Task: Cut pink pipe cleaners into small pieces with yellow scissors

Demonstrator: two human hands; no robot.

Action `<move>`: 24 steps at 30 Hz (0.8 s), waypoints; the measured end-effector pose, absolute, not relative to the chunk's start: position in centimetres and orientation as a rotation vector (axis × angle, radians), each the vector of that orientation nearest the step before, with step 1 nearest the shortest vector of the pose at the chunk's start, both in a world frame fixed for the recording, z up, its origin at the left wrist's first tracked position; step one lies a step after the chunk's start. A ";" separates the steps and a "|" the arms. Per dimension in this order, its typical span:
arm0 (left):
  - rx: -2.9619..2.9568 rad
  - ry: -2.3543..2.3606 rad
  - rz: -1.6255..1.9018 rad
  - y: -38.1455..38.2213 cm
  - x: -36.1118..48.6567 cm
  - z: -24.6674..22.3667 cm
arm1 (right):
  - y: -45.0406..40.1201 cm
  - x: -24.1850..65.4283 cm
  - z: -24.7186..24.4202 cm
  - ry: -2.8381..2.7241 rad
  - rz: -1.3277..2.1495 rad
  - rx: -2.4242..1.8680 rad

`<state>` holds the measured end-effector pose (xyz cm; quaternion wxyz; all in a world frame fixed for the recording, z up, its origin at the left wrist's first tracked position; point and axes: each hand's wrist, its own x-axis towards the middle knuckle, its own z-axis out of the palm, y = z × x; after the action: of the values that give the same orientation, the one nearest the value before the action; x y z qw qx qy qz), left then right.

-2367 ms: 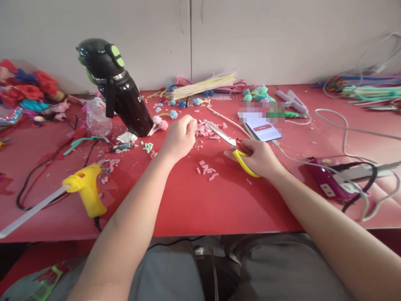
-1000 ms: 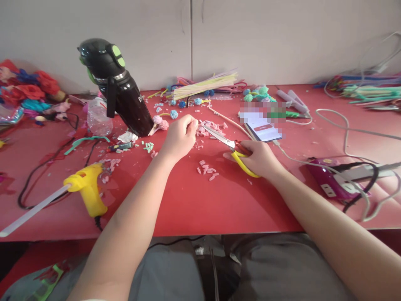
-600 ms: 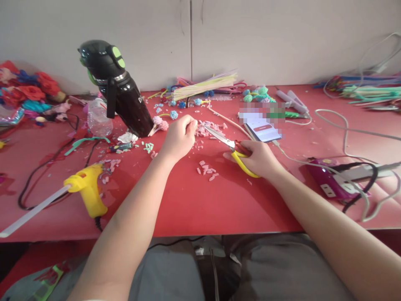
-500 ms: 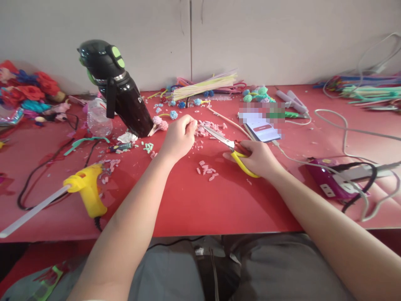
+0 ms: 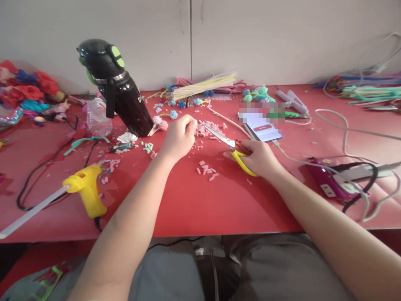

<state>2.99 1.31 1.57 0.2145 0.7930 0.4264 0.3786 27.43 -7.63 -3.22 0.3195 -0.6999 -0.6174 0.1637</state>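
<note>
My right hand (image 5: 261, 159) is wrapped round the yellow handles of a pair of scissors (image 5: 224, 137). The blades point left and their tips come close to the fingers of my left hand (image 5: 180, 137). Thumb and forefinger of that left hand are pinched together; what they hold, if anything, is too small to make out. Below the blades lie cut pink pieces (image 5: 211, 127) of fuzzy stem. A smaller scatter of pink pieces (image 5: 206, 170) rests nearer to me on the red table (image 5: 200, 205).
A tall black bottle (image 5: 131, 104) stands at left, beside a yellow glue gun (image 5: 87, 188) with its stick. A phone (image 5: 261, 127) with a cable lies behind my right hand. Pipe cleaners (image 5: 206, 85) are bundled at the back. A purple power block (image 5: 332, 179) sits at right.
The scissors and my right hand have shifted very slightly, and the blades look closer together. My left hand stays in place.
</note>
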 end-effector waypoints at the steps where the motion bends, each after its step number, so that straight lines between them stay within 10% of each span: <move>1: 2.200 1.181 1.053 1.4 2.9 1.5 | -7.7 27.4 -3.2 -1.622 0.433 -1.835; 24: 2.209 1.168 1.068 1.6 2.8 1.0 | -7.6 27.6 -3.3 -1.656 0.445 -1.827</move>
<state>2.75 1.57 1.05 0.2104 0.7946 0.4202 0.3844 27.63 -7.59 -3.31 0.3127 -0.6926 -0.6278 0.1687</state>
